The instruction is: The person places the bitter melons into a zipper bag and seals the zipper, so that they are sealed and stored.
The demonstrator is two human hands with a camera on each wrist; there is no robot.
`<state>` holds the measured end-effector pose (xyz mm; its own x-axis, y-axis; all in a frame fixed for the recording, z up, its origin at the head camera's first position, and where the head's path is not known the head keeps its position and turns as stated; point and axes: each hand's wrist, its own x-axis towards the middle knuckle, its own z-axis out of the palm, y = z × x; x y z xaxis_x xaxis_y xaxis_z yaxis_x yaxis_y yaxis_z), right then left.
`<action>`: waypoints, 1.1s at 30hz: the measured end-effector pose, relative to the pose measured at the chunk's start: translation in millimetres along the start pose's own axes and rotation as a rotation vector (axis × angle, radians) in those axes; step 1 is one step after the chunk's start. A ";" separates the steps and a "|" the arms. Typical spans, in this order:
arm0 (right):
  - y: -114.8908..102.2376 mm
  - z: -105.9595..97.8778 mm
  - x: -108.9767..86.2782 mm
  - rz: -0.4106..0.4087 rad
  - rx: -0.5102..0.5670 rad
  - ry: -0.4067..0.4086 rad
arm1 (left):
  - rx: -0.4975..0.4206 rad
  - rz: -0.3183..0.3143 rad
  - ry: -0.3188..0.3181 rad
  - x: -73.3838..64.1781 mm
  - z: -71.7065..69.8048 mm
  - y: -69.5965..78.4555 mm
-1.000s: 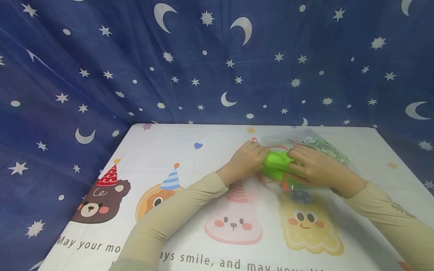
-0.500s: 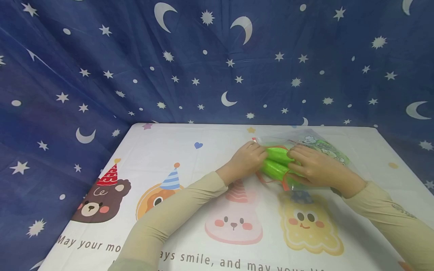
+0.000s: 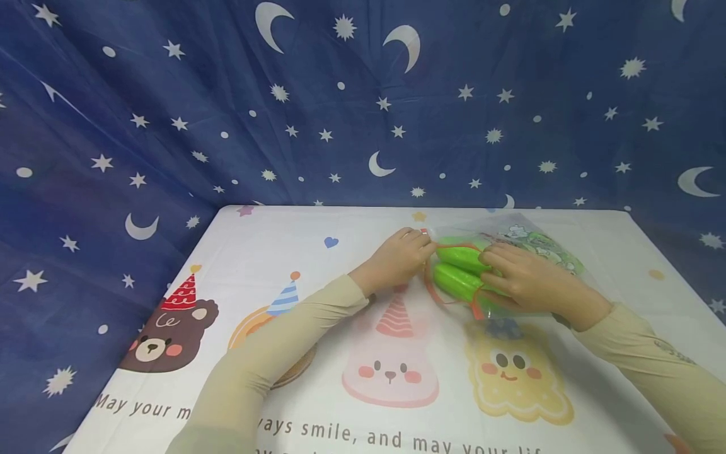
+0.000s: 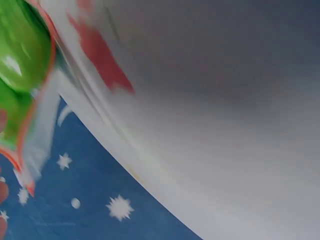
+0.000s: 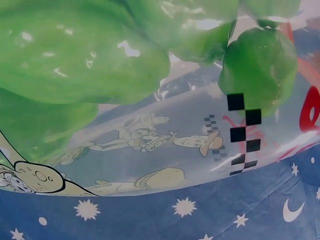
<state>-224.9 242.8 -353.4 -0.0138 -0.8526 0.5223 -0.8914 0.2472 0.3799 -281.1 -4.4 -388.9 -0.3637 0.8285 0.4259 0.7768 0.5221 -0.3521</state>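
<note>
A clear printed zip bag [image 3: 513, 228] with an orange-red rim lies at the back right of the table. Its mouth gapes toward the left, and glossy green rounded things [image 3: 457, 282] show inside. My left hand [image 3: 397, 257] pinches the rim at the bag's far left corner, fingers bent. On the other side my right hand [image 3: 524, 280] grips the bag close to the mouth, covering part of the green contents. The right wrist view shows several green lumps [image 5: 80, 55] through the film. Only fingertips [image 4: 2, 192] show at the left wrist view's edge, beside the bag's rim.
A white tablecloth [image 3: 317, 403] with cartoon animals and lettering covers the table. Blue fabric [image 3: 317, 69] with stars and moons hangs behind and to the left. Both sleeved forearms cross the table from the front.
My left hand has shifted slightly left and away, and the bag's mouth stands wider, showing more of the green things. The right hand has stayed in place.
</note>
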 end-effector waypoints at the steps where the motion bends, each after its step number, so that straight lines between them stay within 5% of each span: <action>1: -0.3 0.2 0.0 -0.002 0.007 0.002 | -0.001 0.000 -0.006 0.0 1.5 -4.4; 10: -8.7 3.2 0.9 -0.015 0.070 -0.051 | 0.029 0.049 -0.013 6.3 13.2 -33.3; 22: -18.2 6.2 3.6 -0.039 0.094 -0.141 | 0.042 0.104 -0.025 17.1 27.2 -38.5; 33: -27.5 4.6 2.5 -0.068 0.073 -0.218 | 0.091 0.110 0.061 18.4 8.2 -38.5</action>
<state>-202.5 231.8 -366.1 -0.0430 -0.9473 0.3176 -0.9237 0.1588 0.3486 -321.9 -7.7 -374.3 -0.2447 0.8692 0.4297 0.7595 0.4473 -0.4722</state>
